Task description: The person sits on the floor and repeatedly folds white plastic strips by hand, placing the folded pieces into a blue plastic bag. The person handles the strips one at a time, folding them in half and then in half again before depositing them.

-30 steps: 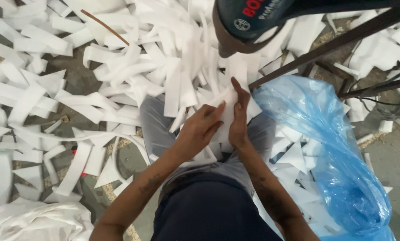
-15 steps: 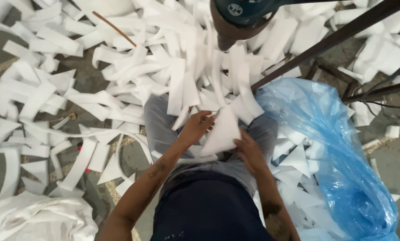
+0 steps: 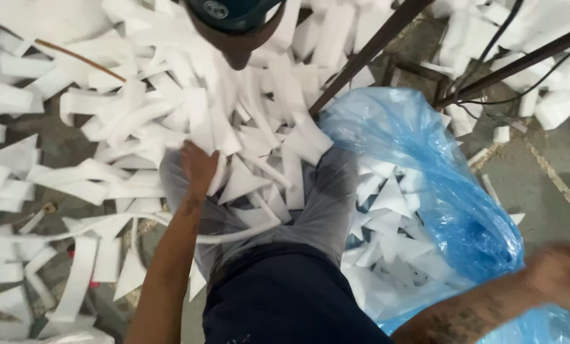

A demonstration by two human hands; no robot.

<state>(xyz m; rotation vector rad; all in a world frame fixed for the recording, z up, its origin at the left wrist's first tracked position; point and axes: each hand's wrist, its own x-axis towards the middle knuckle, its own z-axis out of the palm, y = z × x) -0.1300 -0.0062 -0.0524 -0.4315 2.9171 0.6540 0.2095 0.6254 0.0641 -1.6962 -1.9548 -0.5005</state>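
My left hand (image 3: 199, 167) lies on a heap of white foam scraps (image 3: 253, 181) piled on my grey-trousered lap, its fingers curled into the pieces. Far out at the lower right, my right hand (image 3: 560, 272) is a motion blur over the edge of a blue plastic bag (image 3: 450, 191). Whether it holds anything is lost in the blur. The bag stands open beside my right leg and contains several white triangular offcuts (image 3: 387, 204).
White foam strips (image 3: 75, 185) cover the floor to the left and ahead. A dark teal machine head (image 3: 234, 16) hangs at the top. Dark metal bars (image 3: 367, 54) and a black cable (image 3: 488, 76) cross the upper right. Bare concrete floor (image 3: 546, 185) shows at right.
My hands were together on the scraps in my lap. The right one has swung out to the lower right over the blue bag, while the left stays on the pile.
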